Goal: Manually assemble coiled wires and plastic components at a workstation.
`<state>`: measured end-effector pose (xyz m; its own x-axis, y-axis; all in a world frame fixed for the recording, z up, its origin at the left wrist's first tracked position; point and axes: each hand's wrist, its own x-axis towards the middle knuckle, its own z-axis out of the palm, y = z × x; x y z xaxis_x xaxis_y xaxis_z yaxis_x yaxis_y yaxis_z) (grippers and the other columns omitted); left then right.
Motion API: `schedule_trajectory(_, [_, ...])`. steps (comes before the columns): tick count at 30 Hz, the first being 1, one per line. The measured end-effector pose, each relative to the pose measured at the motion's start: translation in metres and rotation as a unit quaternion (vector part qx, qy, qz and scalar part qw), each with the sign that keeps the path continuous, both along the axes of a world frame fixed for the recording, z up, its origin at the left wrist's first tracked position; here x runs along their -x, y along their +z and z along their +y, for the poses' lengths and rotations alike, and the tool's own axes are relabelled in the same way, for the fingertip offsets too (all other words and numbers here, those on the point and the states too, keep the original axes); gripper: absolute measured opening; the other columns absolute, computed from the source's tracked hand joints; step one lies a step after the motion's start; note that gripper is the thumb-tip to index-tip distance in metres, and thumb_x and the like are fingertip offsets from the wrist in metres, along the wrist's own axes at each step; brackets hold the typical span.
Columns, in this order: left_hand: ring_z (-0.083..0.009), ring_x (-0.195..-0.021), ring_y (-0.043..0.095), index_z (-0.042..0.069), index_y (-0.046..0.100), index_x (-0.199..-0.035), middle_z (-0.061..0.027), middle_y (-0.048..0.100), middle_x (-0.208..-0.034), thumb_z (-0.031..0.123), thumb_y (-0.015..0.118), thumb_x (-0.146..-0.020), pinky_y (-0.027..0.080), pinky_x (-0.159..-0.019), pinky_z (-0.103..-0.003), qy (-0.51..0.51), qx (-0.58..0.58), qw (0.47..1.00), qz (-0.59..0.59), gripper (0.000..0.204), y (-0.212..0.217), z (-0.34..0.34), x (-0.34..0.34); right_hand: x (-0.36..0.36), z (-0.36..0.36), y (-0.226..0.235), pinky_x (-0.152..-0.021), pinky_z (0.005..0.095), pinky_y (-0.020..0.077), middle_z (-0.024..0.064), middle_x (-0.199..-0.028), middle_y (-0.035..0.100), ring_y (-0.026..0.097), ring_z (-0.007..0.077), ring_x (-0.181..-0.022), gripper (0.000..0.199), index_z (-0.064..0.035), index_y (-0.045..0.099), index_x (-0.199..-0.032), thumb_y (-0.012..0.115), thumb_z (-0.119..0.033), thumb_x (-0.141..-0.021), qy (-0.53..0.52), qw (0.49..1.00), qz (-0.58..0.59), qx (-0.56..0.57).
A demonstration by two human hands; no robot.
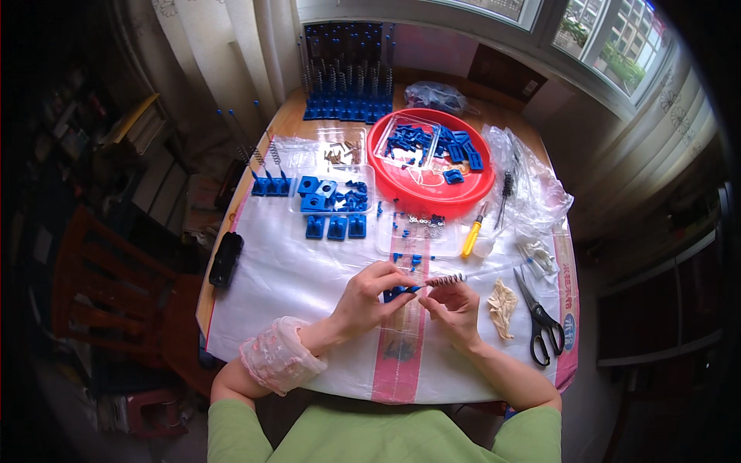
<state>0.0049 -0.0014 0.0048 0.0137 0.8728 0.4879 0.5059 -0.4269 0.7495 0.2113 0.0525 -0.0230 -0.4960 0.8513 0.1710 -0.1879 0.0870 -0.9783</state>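
Over the near middle of the table, my left hand (pixel 364 299) grips a small blue plastic part (pixel 395 293) between thumb and fingers. Close beside it on the right, my right hand (pixel 457 312) is closed on a dark coil spring (pixel 448 280), which points out to the right. The blue part and the spring's near end almost meet between my fingertips; whether they are joined is too small to tell. Beyond my hands lie loose small blue pieces (pixel 415 260) and a shallow clear tray (pixel 386 245) with tiny metal parts (pixel 423 222).
A red basin (pixel 478 189) holds many blue parts. Clear trays hold blue square bases (pixel 312 202) and brass-coloured pieces (pixel 337 154). Finished-looking spring assemblies (pixel 347 104) stand at the back. Right: yellow-handled screwdriver (pixel 472 238), black scissors (pixel 540 324), cream cloth (pixel 502 309). Left edge: black case (pixel 226 259).
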Motion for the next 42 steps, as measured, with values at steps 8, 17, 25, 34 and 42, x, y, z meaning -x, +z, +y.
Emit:
schedule_trajectory(8, [-0.0077,-0.071,0.063,0.007,0.074,-0.096,-0.0021,0.07,-0.089,0.006,0.08,-0.087,0.042,-0.055,-0.023,0.102,-0.021,0.989,-0.103,0.011,0.043,0.009,0.036,0.002,0.0,0.003,-0.055,0.0195,0.0435,0.0014,-0.079,0.067,0.059,0.0039,-0.065,0.031,-0.0017,0.063,-0.123,0.072,0.001,-0.093,0.007,0.999,-0.037,0.016])
schedule_trajectory(17, [-0.0068,-0.076,0.067,0.003,0.073,-0.109,-0.0037,0.072,-0.089,0.007,0.075,-0.093,0.054,-0.068,-0.021,0.293,-0.065,0.948,-0.106,0.017,0.085,-0.007,0.126,0.001,0.0,0.005,-0.059,0.0183,0.0445,-0.0012,-0.081,0.068,0.06,0.0024,-0.071,0.017,-0.0023,0.069,-0.113,0.07,-0.001,-0.096,0.035,0.997,-0.052,0.043])
schedule_trajectory(25, [-0.0099,-0.072,0.07,-0.001,0.074,-0.104,-0.0056,0.073,-0.085,0.013,0.073,-0.096,0.058,-0.066,-0.024,0.363,0.002,0.93,-0.057,0.016,0.038,0.004,0.202,0.001,0.0,0.006,-0.064,0.0192,0.0506,-0.0009,-0.086,0.071,0.063,0.0028,-0.074,0.015,-0.0016,0.071,-0.111,0.069,-0.001,-0.096,0.05,0.995,-0.057,0.065])
schedule_trajectory(34, [-0.0143,-0.072,0.074,-0.005,0.073,-0.099,-0.0088,0.075,-0.083,0.019,0.071,-0.098,0.06,-0.066,-0.026,0.379,0.015,0.922,-0.078,0.024,0.0,0.037,0.221,-0.001,0.003,0.003,-0.063,0.0189,0.0509,-0.0002,-0.087,0.071,0.063,0.0029,-0.075,0.013,-0.0007,0.071,-0.109,0.067,0.001,-0.096,0.063,0.994,-0.058,0.063])
schedule_trajectory(42, [-0.0184,-0.07,0.074,-0.002,0.072,-0.093,-0.011,0.075,-0.083,0.02,0.07,-0.098,0.058,-0.065,-0.031,0.405,0.04,0.913,-0.005,0.022,-0.004,0.036,0.213,0.0,0.002,0.005,-0.062,0.0189,0.0508,0.0001,-0.088,0.071,0.063,0.0031,-0.075,0.015,0.0004,0.071,-0.11,0.067,0.002,-0.096,0.077,0.993,-0.049,0.074])
